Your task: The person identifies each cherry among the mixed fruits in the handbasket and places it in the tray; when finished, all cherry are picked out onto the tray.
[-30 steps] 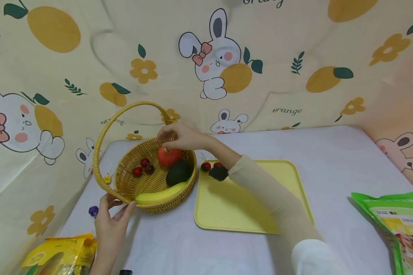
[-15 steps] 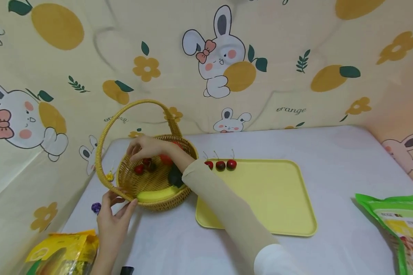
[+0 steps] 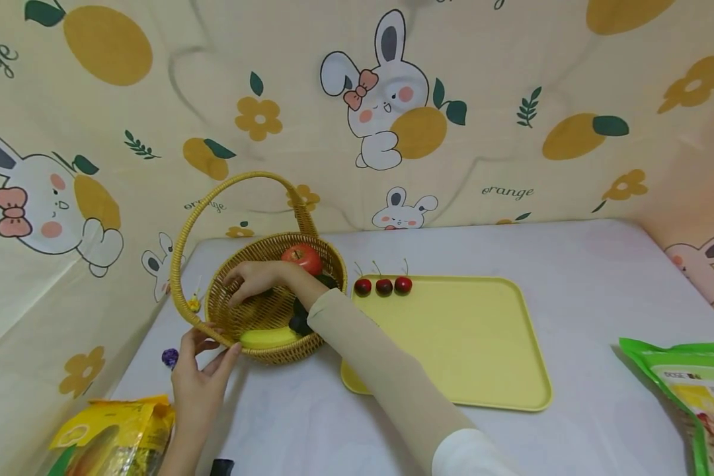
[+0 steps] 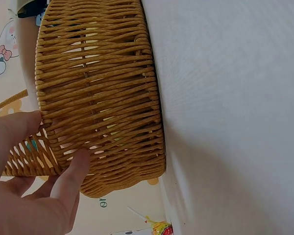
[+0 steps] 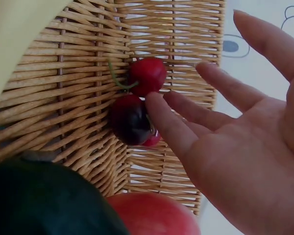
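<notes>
A wicker basket [image 3: 285, 354] with a tall arched handle holds fruit. My left hand [image 3: 199, 383] grips its near-left side at the handle's base, thumb at the rim and fingers against the weave [image 4: 98, 98]. Inside the basket, my right hand [image 3: 256, 274] reaches over the cherries, its fingers loosely spread. In the right wrist view, one fingertip is right at a dark cherry [image 5: 130, 120]; a redder cherry [image 5: 147, 76] sits beside it and another peeks out below. A red apple [image 3: 302, 256], a dark green avocado [image 5: 44, 200] and a banana [image 3: 268, 338] lie around them.
Right of the basket lies a yellow tray [image 3: 452, 344] with three cherries [image 3: 383, 287] along its far-left edge. A yellow bag [image 3: 113, 436] stands front left, a green-edged bag [image 3: 690, 383] at the right. A small purple ball [image 3: 169, 357] lies left of the basket.
My right hand has moved left from above the apple and down into the basket towards the cherries, uncovering the apple and the tray's cherries. My left hand keeps its hold on the basket.
</notes>
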`<state>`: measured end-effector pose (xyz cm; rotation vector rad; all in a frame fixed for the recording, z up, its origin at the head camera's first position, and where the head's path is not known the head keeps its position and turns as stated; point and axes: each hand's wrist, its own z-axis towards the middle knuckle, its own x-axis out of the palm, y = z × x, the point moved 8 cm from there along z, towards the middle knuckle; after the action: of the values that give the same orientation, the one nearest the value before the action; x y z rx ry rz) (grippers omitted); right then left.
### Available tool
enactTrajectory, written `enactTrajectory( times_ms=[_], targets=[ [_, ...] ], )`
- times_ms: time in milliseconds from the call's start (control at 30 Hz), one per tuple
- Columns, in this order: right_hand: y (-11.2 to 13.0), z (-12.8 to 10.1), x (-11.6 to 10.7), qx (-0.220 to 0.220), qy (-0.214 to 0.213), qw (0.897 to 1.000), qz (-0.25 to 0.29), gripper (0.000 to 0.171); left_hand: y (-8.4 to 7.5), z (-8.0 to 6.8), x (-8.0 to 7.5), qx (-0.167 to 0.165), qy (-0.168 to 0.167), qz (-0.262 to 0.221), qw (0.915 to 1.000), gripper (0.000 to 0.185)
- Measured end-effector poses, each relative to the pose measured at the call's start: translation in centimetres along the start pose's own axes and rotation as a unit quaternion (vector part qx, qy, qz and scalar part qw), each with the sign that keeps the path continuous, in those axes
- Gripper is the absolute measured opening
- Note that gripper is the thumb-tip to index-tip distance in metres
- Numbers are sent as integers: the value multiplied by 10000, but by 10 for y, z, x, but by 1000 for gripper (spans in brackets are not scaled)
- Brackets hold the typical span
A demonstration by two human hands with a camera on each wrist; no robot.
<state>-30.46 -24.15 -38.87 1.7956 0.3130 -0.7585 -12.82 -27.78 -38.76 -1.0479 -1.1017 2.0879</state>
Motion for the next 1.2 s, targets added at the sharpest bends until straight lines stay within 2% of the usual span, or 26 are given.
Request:
enactTrajectory(
  times_ms=[133,333,467,567,833,933,1067,1200],
  targets=[
    [3,-2,5,-50,240,9997,-38,53,0,0,0,15,-11,-12,10000,49],
    [6,-7,18,-168,791,9959,393,49,1,-1,0,-198,-9,68,9998,50],
    [4,-11,31,29,1441,9857,879,44,1,-2,0,-301,21,152,9994,51],
    [3,-13,37,213,1752,9776,1145,35,0,-1,-1,-296,19,83,9995,50],
    [4,-12,36,187,1689,9792,1112,12,-1,-1,0,-237,37,0,9997,50],
    [11,-9,35,-224,1618,9825,897,8,-1,-1,0,-242,35,16,9997,50],
    [20,-6,33,-773,1500,9831,710,10,-2,-1,0,-228,14,49,9997,49],
    [21,-5,35,-688,1576,9816,829,17,-1,-1,-1,-220,-10,102,9997,49]
  ],
)
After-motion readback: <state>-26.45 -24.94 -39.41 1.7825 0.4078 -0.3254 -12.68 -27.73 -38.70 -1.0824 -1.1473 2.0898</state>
